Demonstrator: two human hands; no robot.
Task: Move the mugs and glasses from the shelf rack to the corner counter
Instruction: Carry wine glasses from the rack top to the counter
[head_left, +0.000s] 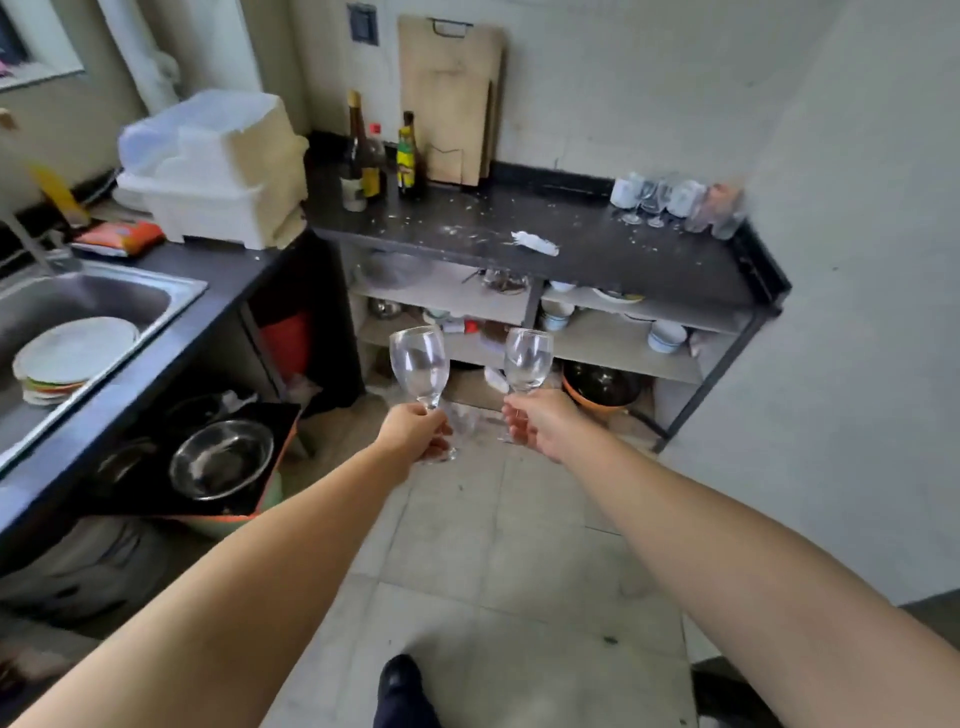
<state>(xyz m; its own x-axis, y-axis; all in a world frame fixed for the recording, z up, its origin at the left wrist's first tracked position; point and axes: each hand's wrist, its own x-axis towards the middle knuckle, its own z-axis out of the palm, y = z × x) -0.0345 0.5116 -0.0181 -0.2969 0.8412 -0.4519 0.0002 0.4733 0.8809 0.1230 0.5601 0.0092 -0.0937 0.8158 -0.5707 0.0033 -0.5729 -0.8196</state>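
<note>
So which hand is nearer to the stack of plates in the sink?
Left. The left hand, gripping a wine glass, is over the floor to the right of the stack of plates. The right hand, gripping another wine glass, is further right.

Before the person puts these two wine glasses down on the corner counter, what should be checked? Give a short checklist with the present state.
1. Left hand grips the left wine glass by its stem: ok.
2. Right hand grips the right wine glass: ok.
3. Both glasses upright, apart: ok.
4. Bare space on the corner counter beside the glassware group: ok.
5. Crumpled white scrap out of the way: cannot tell.
</note>
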